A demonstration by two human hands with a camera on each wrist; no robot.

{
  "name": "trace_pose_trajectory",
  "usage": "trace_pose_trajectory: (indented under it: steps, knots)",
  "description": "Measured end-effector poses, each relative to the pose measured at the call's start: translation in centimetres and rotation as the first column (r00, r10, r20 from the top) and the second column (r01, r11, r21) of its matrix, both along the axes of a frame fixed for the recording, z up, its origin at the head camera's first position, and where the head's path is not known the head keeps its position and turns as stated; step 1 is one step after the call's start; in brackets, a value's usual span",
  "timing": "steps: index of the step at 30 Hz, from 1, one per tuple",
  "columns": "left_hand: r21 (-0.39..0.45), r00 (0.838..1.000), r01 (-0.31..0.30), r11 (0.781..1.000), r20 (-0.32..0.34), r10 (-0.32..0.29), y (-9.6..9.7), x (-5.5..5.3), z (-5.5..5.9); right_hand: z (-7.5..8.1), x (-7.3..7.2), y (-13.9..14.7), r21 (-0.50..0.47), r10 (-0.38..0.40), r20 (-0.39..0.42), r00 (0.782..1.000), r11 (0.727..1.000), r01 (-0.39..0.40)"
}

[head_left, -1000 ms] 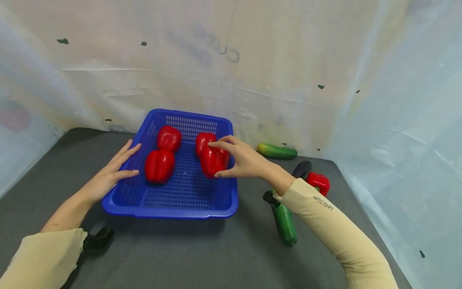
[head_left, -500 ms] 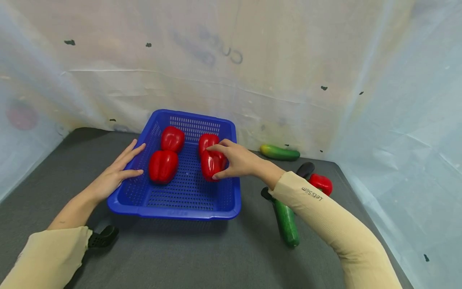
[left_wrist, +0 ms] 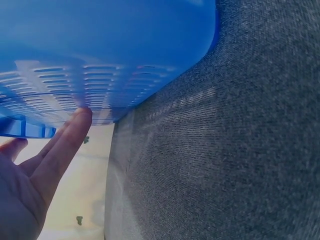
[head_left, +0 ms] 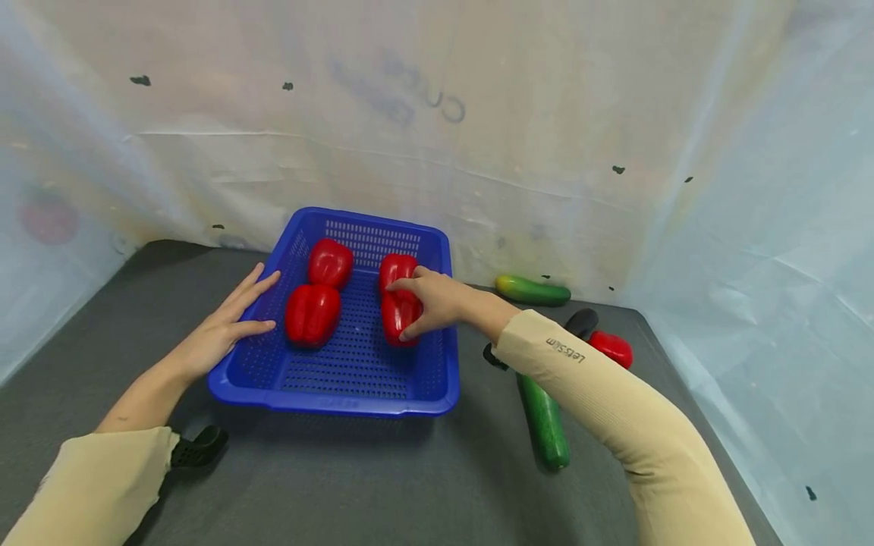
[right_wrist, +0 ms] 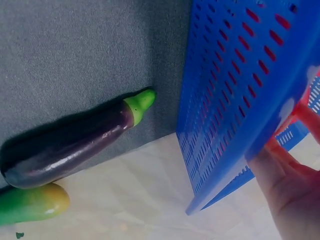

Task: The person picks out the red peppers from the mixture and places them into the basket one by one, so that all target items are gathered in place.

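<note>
One green cucumber (head_left: 544,421) near the blue basket (head_left: 334,400), partly behind the right sleeve (head_left: 617,406).

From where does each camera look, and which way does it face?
Head: on the head, facing forward and down at the blue basket and red peppers; left hand, right hand, sleeves show.
Left wrist: on that wrist, facing the basket and grey tabletop; left hand partly shows.
Right wrist: on that wrist, facing the basket and eggplant; right hand partly shows.
Both wrist views share the basket.
</note>
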State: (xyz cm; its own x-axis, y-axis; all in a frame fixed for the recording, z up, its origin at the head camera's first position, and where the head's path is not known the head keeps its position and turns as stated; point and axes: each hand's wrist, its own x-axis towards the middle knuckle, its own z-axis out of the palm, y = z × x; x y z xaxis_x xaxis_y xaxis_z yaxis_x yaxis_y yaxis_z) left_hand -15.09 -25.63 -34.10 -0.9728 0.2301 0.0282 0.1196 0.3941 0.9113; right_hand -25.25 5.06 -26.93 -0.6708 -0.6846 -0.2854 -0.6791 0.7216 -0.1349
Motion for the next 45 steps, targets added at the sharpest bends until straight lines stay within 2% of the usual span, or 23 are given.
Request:
trace_pose_trajectory:
  steps: [5, 15, 21, 29, 33, 37, 45]
  knots:
    - [0.002, 1.0, -0.001, 1.0, 0.002, 0.001, 0.0, 0.0, 0.0, -0.3, -0.2, -0.3, 0.033, 0.019, 0.023, 1.0, 0.999, -0.02]
    - [-0.003, 1.0, -0.006, 1.0, 0.003, 0.006, 0.1, 0.1, 0.0, -1.3, -0.4, -1.0, 0.071, -0.004, 0.056, 0.998, 0.997, 0.0]
    - [0.001, 1.0, -0.003, 1.0, 0.004, 0.003, 0.1, 0.0, 0.0, -1.8, -0.2, -0.7, 0.057, 0.005, 0.022, 1.0, 0.998, -0.007]
    - [-0.003, 1.0, -0.01, 1.0, 0.006, 0.01, 0.1, 0.0, -0.1, -1.7, 0.0, -0.5, 0.097, 0.024, -0.068, 0.997, 0.995, -0.017]
    - [0.003, 1.0, -0.004, 1.0, 0.005, 0.004, 0.1, -0.1, -0.1, -1.5, 0.2, 0.2, 0.045, 0.006, -0.054, 0.999, 0.999, -0.003]
    - [0.007, 1.0, 0.001, 1.0, 0.006, -0.001, 0.1, -0.1, -0.2, -1.2, 0.6, 1.1, -0.052, -0.008, -0.022, 1.0, 0.999, 0.006]
    - [0.022, 1.0, -0.002, 1.0, 0.005, 0.002, 0.1, -0.1, -0.1, -0.2, 1.4, 2.9, -0.22, 0.024, -0.031, 0.999, 0.975, -0.03]
